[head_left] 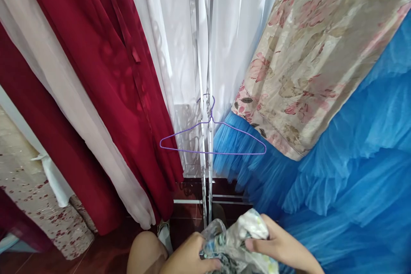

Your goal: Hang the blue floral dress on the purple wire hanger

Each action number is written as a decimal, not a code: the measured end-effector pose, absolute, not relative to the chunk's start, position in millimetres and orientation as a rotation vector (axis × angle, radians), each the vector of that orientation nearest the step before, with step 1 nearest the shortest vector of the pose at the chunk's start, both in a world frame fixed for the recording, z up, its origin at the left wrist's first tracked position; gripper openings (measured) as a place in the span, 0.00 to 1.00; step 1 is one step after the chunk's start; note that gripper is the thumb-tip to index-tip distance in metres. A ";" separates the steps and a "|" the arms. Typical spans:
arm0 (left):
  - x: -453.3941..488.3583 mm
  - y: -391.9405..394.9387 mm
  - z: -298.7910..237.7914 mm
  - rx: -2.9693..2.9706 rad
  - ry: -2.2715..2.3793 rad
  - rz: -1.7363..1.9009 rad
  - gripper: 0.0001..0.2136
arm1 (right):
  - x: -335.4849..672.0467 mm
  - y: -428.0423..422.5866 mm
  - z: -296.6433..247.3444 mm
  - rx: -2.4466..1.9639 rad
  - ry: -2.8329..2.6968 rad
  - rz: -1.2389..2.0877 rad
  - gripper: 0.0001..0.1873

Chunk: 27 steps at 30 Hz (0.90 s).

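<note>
Below the purple hanger — hung at white uprights — left grip and right grip pinch a patterned bundle from opposite sides, apparently to steady it.

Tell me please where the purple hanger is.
The purple hanger is near the head view's centre, at the pale metal posts, red fabric on its left, blue tulle on its right.
</note>
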<state>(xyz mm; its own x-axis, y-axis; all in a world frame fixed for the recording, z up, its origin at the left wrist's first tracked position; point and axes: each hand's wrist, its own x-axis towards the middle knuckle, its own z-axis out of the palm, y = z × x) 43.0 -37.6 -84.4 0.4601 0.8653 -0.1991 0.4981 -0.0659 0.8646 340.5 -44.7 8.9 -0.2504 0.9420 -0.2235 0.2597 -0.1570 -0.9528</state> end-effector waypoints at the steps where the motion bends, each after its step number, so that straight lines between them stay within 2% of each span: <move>1: 31.5 -33.0 -90.2 1.772 1.252 0.444 0.17 | 352.3 -44.3 12.0 -1.487 -1.444 1.340 0.22; 3: 2.9 -13.8 -87.8 1.927 1.300 0.422 0.12 | 367.9 -39.8 22.3 -1.566 -1.387 1.185 0.20; 7: -62.5 51.1 -42.5 2.212 1.331 0.560 0.06 | 359.2 -13.0 54.3 -1.385 -1.712 1.126 0.07; 8: -77.0 69.0 -27.2 2.249 1.405 0.621 0.04 | 351.1 -2.6 61.3 -1.314 -1.795 1.099 0.08; 11: -108.1 117.3 20.6 2.309 1.483 0.768 0.09 | 326.1 34.8 72.8 -1.183 -1.851 0.894 0.29; 13: -115.3 141.1 51.4 2.324 1.441 0.906 0.10 | 314.9 61.5 73.7 -1.160 -1.803 0.738 0.35; 14: -114.2 149.6 65.8 2.317 1.414 0.989 0.10 | 311.4 73.9 73.1 -1.163 -1.778 0.677 0.33; 17: -93.2 160.4 101.8 2.280 1.322 1.228 0.10 | 304.7 100.3 70.2 -1.204 -1.762 0.575 0.17; 19: -68.6 157.8 118.1 2.308 1.250 1.287 0.11 | 299.5 106.1 68.3 -1.221 -1.788 0.542 0.13; 24: -14.5 147.9 131.8 2.449 1.246 1.222 0.13 | 293.2 86.9 63.5 -1.172 -1.801 0.523 0.11; 25: -9.8 148.0 131.2 2.470 1.240 1.235 0.14 | 297.0 80.7 63.1 -1.172 -1.758 0.497 0.13; 27: -6.3 149.0 129.3 2.502 1.208 1.260 0.14 | 311.4 70.4 64.2 -1.230 -1.610 0.396 0.27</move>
<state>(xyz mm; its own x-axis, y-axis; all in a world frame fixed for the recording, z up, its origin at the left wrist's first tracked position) -6.3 149.0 129.3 0.3467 0.6856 0.6401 0.6107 -0.6830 0.4007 311.4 70.4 64.2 0.0496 0.8539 0.5181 0.5157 0.4223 -0.7454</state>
